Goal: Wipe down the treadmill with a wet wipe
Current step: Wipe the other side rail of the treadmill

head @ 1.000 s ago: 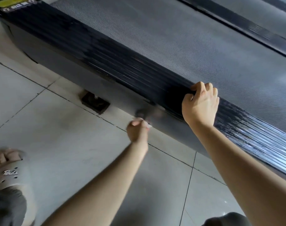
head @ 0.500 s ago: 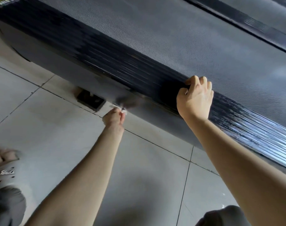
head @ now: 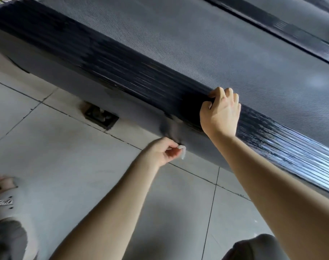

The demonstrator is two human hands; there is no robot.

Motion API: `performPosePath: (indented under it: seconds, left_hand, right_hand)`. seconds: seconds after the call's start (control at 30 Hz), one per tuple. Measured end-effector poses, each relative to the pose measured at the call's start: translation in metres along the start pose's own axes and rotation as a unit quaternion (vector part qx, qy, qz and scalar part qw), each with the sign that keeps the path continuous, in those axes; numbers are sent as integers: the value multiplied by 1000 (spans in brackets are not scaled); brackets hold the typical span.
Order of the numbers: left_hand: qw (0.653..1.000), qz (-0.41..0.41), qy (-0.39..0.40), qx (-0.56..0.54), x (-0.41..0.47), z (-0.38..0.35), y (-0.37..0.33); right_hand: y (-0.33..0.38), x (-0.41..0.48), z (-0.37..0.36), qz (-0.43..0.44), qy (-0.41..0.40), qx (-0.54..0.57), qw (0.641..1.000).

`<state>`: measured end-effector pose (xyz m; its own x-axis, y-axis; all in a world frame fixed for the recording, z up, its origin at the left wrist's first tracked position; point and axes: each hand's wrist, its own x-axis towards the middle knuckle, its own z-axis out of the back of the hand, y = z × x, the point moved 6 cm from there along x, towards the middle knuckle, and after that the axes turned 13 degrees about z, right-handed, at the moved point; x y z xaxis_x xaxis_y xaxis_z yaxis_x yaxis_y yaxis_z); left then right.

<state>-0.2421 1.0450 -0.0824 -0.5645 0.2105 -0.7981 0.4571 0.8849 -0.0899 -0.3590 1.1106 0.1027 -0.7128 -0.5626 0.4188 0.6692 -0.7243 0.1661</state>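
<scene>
The treadmill lies across the upper half, with a grey woven belt (head: 197,53) and a black ribbed side rail (head: 103,62) along its near edge. Below the rail runs the treadmill's dark grey side panel (head: 75,79). My left hand (head: 160,152) pinches a small white wet wipe (head: 182,152) and holds it against the lower edge of that panel. My right hand (head: 221,113) rests on the rail just above, its fingers curled into a loose fist at the belt's edge, with nothing in it.
A black rubber foot (head: 101,116) sticks out under the treadmill onto the grey tiled floor (head: 66,166). My foot in a light slipper (head: 2,196) is at the lower left and a knee (head: 257,248) at the bottom right. The far rail (head: 272,21) runs along the top right.
My left hand swept the wipe left along the side panel, then back right to below my right hand. My right hand stayed on the rail.
</scene>
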Motion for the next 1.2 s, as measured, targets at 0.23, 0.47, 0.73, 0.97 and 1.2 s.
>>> performPosePath:
  seconds: [0.23, 0.47, 0.73, 0.97, 1.2]
  left_hand:
    - [980, -142, -65, -127, -27, 88, -77]
    - [996, -69, -38, -51, -14, 2, 5]
    - [923, -200, -224, -239, -61, 108, -108]
    - [968, -130, -42, -212, -22, 62, -52]
    - [888, -310, -180, -289, -83, 139, -154]
  right_hand:
    - [3, 0, -1, -3, -2, -14, 1000]
    - [11, 0, -1, 11, 40, -54, 998]
    - [88, 28, -10, 162, 111, -17, 980]
    - [138, 32, -53, 246, 127, 42, 960]
    - [140, 28, -51, 246, 106, 31, 963]
